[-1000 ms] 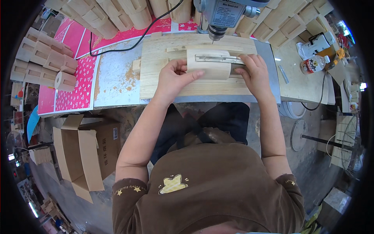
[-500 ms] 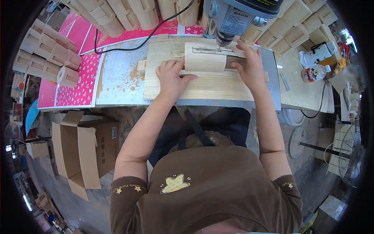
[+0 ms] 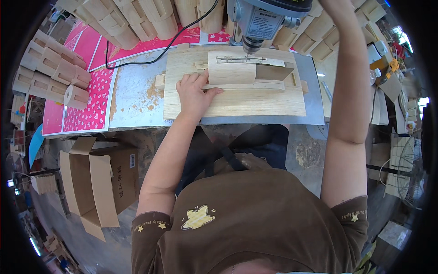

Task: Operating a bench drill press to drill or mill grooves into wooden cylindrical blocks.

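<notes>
My left hand is at the left end of a pale, rounded wooden block, its fingers against the end and its thumb along the front. The block lies in a wooden jig on a flat board. A thin slotted strip runs along the block's top, under the chuck of a grey-blue bench drill. A grey-brown flat piece stands at the block's right end. My right hand is raised beside the drill at the top edge; its fingers are hidden.
Stacked wooden cylinders with cut recesses stand at the left and along the back. A black cable crosses the bench. An opened cardboard box stands on the floor at left. A pen-like stick lies at right.
My right hand has left the block's right end and risen to the top edge beside the drill. My left hand has stayed at the block's left end. The whole view has shifted slightly.
</notes>
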A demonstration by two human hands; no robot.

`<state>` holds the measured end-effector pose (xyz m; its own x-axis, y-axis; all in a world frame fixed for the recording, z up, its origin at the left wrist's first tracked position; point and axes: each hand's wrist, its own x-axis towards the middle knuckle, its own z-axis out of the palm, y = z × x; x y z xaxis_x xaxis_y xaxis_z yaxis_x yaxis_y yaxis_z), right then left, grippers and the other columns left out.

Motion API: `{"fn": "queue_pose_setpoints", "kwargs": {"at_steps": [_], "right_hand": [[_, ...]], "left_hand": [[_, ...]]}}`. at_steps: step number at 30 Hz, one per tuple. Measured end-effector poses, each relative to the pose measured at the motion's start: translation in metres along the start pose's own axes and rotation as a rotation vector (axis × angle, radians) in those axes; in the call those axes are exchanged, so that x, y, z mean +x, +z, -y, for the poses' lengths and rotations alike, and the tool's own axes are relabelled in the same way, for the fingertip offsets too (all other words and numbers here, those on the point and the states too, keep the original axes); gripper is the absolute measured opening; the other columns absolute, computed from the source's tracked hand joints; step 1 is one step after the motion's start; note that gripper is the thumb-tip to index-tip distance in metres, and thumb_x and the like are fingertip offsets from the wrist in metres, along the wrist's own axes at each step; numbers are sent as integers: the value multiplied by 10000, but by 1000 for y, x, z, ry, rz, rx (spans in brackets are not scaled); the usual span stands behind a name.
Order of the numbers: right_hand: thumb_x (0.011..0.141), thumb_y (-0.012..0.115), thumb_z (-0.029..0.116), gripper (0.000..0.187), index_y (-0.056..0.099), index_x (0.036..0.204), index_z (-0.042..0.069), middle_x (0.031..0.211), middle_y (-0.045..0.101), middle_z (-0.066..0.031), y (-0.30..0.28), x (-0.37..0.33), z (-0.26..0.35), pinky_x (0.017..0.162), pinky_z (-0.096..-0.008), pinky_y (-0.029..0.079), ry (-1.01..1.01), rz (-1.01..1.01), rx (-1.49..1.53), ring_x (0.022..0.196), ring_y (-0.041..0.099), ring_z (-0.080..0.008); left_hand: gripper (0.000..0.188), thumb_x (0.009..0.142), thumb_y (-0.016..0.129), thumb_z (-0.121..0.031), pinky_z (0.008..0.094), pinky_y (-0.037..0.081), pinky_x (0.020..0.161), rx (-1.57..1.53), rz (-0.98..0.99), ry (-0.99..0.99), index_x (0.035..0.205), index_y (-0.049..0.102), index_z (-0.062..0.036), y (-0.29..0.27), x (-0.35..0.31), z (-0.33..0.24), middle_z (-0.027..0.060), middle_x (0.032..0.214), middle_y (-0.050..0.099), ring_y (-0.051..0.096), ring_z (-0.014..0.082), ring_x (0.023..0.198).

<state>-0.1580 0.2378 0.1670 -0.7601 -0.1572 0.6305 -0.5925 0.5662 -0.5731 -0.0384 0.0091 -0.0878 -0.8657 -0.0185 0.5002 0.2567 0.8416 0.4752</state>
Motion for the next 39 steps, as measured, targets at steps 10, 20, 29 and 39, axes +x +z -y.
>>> {"fn": "queue_pose_setpoints", "kwargs": {"at_steps": [10,20,29,39], "right_hand": [[870,601,132,193,635,1029,28,760,607,-42,-12,-114,17,679,-271,433,19,-67,-380,715,569,-158],[860,556,58,192,666,1018,55,663,563,-26,55,-174,-44,748,-319,401,-167,-226,-133,622,541,-163],[865,550,51,135,653,945,15,641,516,-37,32,-157,-36,642,-286,377,-326,-278,-180,597,490,-144],[878,445,301,388,622,850,-42,776,620,-227,4,12,-19,699,-407,454,-57,-242,-453,772,614,-346]], "left_hand": [[584,574,797,-339,361,338,767,-8,19,-18,1102,652,-135,-3,-2,5,-4,757,537,496,216,810],[605,568,810,-322,364,350,777,-48,29,-17,1117,645,-128,0,1,2,13,747,522,490,220,794],[592,563,813,-315,362,359,762,-57,47,-36,1097,652,-113,2,1,4,24,747,531,498,228,784],[612,605,787,-350,385,343,781,-75,31,-22,1149,618,-128,24,6,-32,2,780,551,520,225,828]]}}
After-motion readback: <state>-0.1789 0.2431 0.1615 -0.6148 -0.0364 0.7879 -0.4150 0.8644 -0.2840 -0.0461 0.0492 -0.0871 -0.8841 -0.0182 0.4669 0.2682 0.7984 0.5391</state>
